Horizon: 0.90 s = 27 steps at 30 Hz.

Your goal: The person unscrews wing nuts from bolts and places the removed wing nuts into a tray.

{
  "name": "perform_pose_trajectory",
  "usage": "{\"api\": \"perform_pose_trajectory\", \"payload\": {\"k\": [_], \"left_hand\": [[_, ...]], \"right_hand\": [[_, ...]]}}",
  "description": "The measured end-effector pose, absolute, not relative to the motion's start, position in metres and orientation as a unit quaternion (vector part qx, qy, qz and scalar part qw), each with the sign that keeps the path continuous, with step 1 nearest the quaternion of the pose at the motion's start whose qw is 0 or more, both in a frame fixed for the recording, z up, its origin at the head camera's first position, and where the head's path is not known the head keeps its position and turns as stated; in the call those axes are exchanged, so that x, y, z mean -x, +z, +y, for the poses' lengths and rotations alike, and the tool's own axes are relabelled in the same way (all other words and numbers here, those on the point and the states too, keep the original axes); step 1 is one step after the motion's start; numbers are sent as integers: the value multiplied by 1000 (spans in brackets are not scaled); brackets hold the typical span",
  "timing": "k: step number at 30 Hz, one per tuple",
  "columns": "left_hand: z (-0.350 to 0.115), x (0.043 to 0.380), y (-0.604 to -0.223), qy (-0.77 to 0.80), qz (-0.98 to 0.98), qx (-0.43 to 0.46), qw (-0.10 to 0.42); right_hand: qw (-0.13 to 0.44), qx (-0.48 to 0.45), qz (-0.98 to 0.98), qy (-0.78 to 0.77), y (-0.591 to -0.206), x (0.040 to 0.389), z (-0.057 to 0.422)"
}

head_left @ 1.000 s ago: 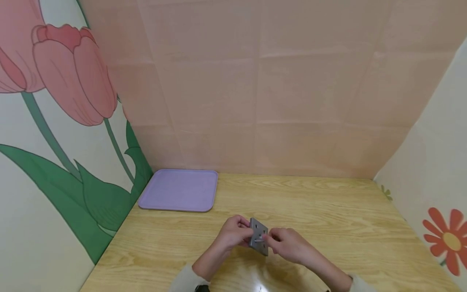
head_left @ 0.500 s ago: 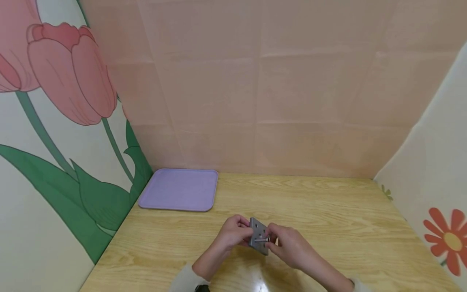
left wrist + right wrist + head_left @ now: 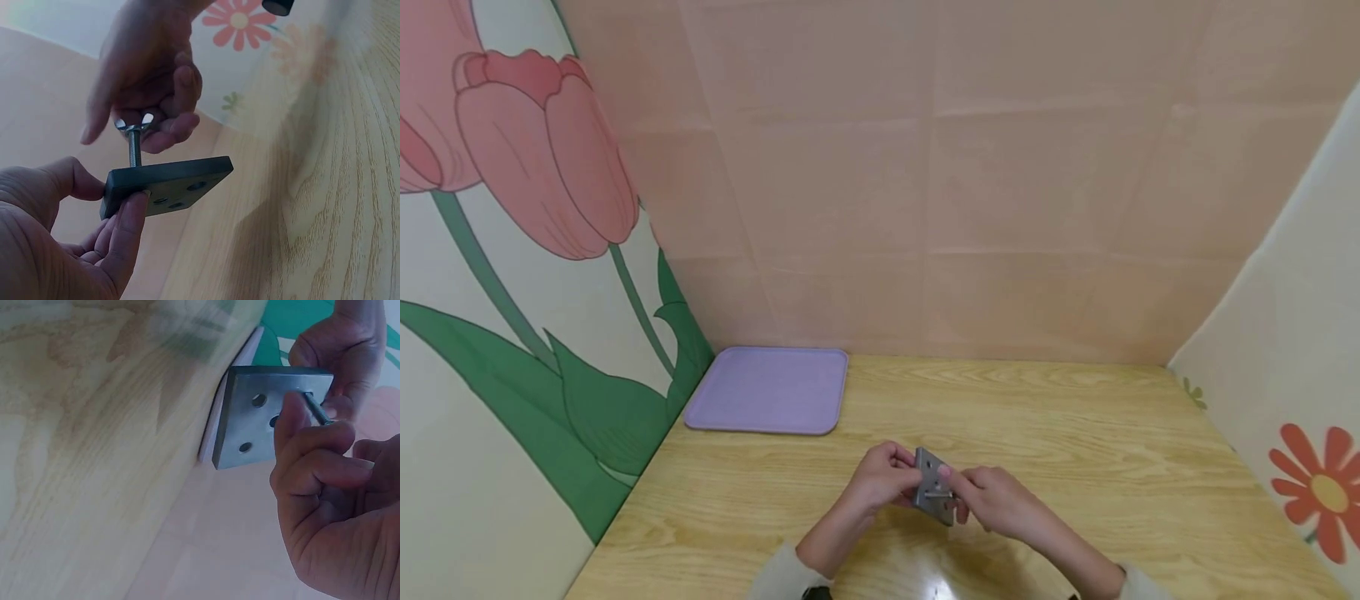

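Note:
My left hand point(image 3: 880, 477) grips a flat grey metal plate point(image 3: 169, 182) by one edge, thumb and fingers on opposite faces. Several round holes pierce the plate. A wing bolt point(image 3: 134, 145) stands out of one hole near the held edge, with much of its threaded shank exposed. At the bolt's winged end is my right hand point(image 3: 1000, 500), its fingers curled about that end while one finger stretches toward the plate's face. In the right wrist view those curled fingers point(image 3: 331, 437) hide the wings.
A wooden table point(image 3: 1075, 425) lies under both hands. At its back left is a flat purple tray point(image 3: 767, 390). A plain pinkish sheet point(image 3: 925, 208) covers the back, with flower-printed panels point(image 3: 1330, 496) at the sides.
My right hand has shifted its fingers around the bolt's winged end, one finger now stretching over the plate's face. The left hand and plate have stayed almost still.

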State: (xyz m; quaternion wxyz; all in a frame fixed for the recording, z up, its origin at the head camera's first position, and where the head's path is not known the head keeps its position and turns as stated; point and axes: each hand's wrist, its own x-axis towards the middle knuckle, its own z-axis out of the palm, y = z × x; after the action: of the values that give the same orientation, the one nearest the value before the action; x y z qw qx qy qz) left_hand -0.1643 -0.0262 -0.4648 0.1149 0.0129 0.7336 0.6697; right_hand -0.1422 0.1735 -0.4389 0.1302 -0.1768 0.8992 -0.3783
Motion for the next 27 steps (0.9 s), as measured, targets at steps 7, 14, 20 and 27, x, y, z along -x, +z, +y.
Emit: {"api": "perform_pose_trajectory", "payload": {"k": [7,14,20,27], "left_hand": [[-26,163,-465,667,735,-13,121],[-26,163,-465,670,734,-16,111],[-26,163,-466,676,729,-16,106],[-25,163,-465,675,730,-20,104]], "right_hand": [[132,177,898,-380,-443,141,175],[77,198,913,-349,-443,137,174],[39,230,912,-338,-441,134,173],[-12,261,908,-327,-438,131,171]]}}
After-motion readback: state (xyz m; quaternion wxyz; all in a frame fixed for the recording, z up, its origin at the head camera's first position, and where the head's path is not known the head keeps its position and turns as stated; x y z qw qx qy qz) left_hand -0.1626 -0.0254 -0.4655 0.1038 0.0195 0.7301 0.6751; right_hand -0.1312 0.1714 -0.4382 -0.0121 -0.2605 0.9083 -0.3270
